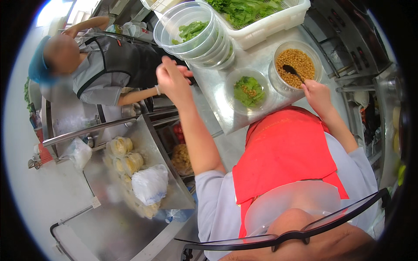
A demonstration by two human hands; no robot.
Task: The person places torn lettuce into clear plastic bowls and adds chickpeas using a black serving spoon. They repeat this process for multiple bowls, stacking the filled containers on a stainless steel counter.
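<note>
My right hand (317, 95) grips a black spoon (294, 73) whose head rests in a clear round tub of small golden-brown beans or nuts (283, 61). To the left of the tub, a clear bowl (229, 96) stands on the metal table; chopped green lettuce (249, 90) lies in it with a few of the golden pieces on top. My left hand (172, 81) is raised past the table's left edge, empty, its fingers loosely apart. It is nearest to a tall stack of clear bowls (209, 58). Lettuce shows inside the top bowl.
A white crate (265, 32) of chopped lettuce sits at the table's far side. Beyond the table to the left, a co-worker (104, 65) stands with an arm reaching behind my left hand. Lower left, a steel counter (174, 182) holds tubs and a white plastic bag (150, 185).
</note>
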